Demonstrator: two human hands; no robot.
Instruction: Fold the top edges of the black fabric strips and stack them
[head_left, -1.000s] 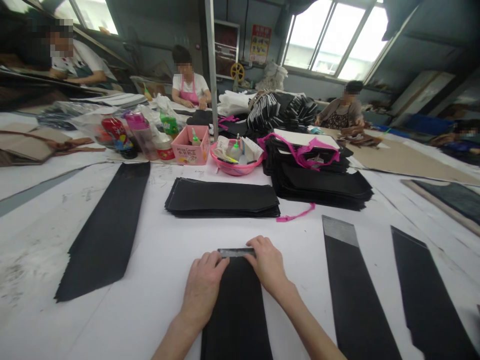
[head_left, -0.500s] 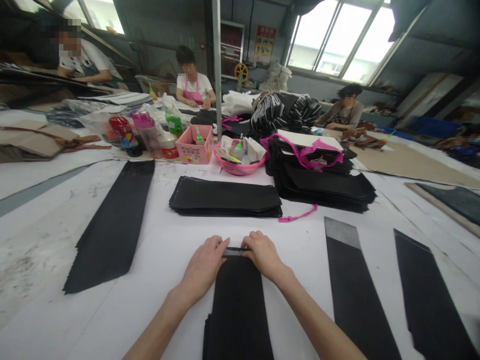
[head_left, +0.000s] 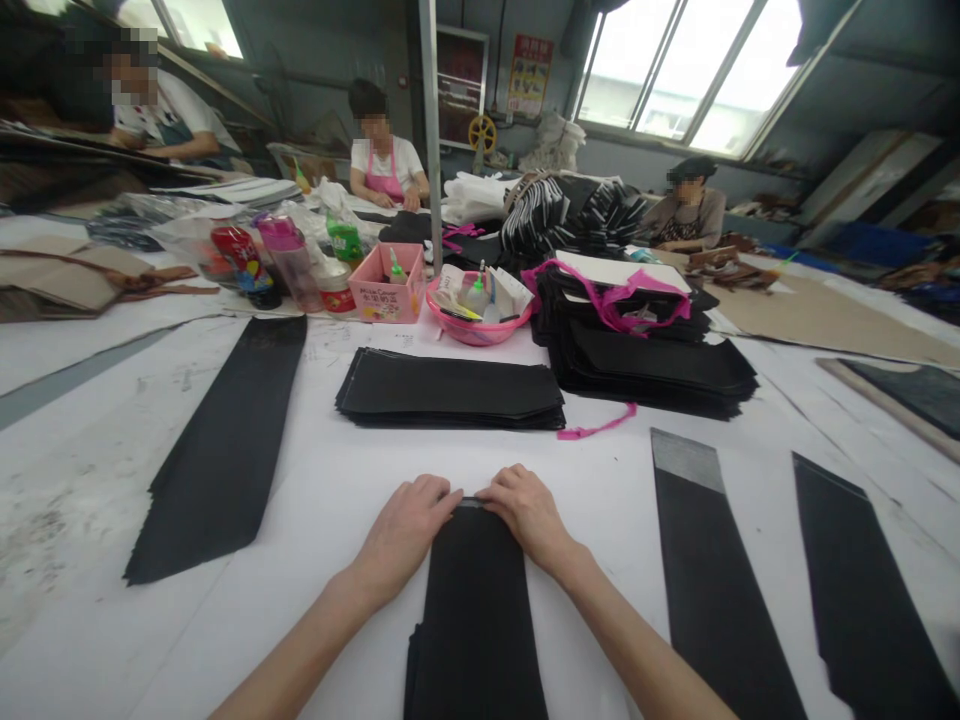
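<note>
A long black strip of sheet material (head_left: 480,610) lies in front of me, over other black pieces that show at its lower left side. At its far end a narrow greyish band shows where the edge is turned over. My left hand (head_left: 409,525) has its fingers closed on the left corner of that edge. On the right corner, my right hand (head_left: 525,510) pinches the same edge, thumb and fingers together. The two hands are a short gap apart. Beyond them lies a stack of black strips (head_left: 450,390).
To the right lie a grey-ended black strip (head_left: 720,590) and another black strip (head_left: 862,580). Black strips (head_left: 225,450) lie left. Behind are a pink box (head_left: 388,285), a pink basket (head_left: 480,325) with bottles, and a taller black stack (head_left: 652,370). Several people sit beyond.
Both hands have come slightly closer together along the far edge of the strip. The greyish band there looks narrower than before. The view has shifted a little.
</note>
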